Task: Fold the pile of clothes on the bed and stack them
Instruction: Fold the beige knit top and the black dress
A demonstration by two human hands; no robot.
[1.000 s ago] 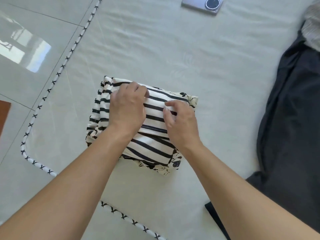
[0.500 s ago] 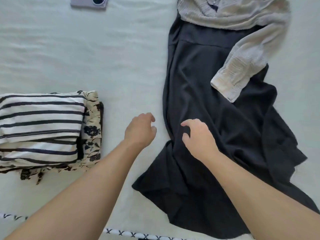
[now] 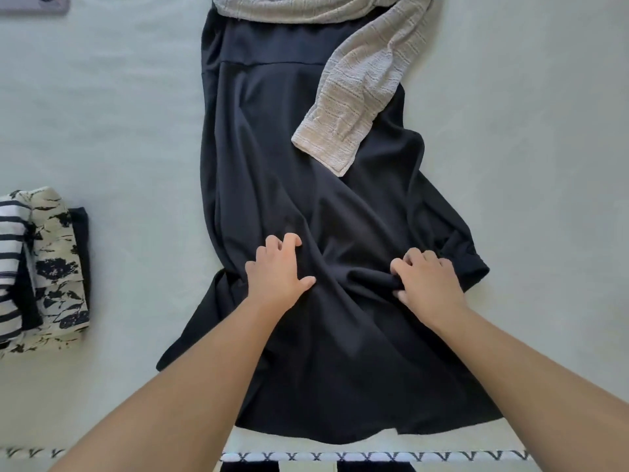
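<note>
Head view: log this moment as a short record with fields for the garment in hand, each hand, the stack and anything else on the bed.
garment in work: dark skirt, spread lengthwise on the bed, unfolded
left hand: on the skirt, fingers curled into the fabric
right hand: pinching a bunched fold of the skirt
overlap: beige knit top, one sleeve lying across the skirt
folded stack: at the left edge, striped piece over a floral one
other: phone at top left
</note>
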